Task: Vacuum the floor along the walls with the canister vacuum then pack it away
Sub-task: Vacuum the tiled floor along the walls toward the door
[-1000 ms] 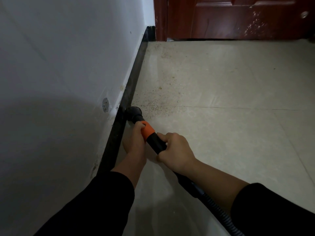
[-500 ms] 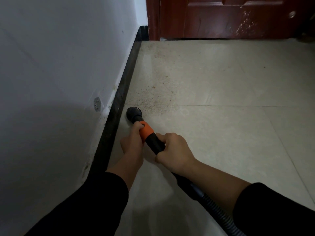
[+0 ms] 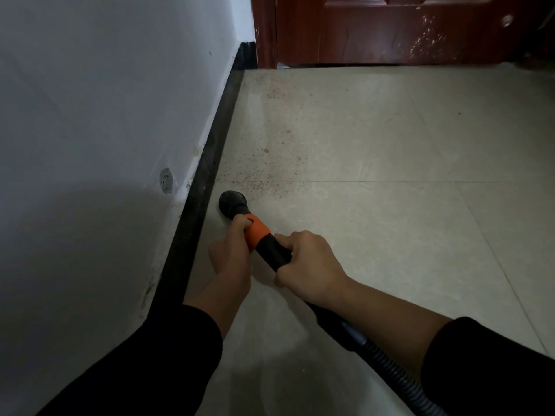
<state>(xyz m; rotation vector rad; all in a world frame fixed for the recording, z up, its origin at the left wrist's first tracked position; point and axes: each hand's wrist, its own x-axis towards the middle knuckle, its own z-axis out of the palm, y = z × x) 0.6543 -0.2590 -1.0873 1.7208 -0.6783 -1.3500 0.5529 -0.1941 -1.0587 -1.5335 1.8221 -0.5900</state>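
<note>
Black nozzle (image 3: 232, 202) sits centre-left, just beside the skirting (image 3: 207, 175); left hand (image 3: 231, 250) and right hand (image 3: 312, 265) clench the wand (image 3: 271, 249). Drifting frame-left, it could scuff, scattering grit (image 3: 258, 183).

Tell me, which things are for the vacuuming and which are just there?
For the job: brush nozzle, orange collar held by left hand, black wand held by right hand, ribbed hose, floor specks.
Just there: red door, round wall cap.

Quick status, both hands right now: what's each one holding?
Left hand: closed round the orange collar.
Right hand: closed round the black wand just behind it.
</note>
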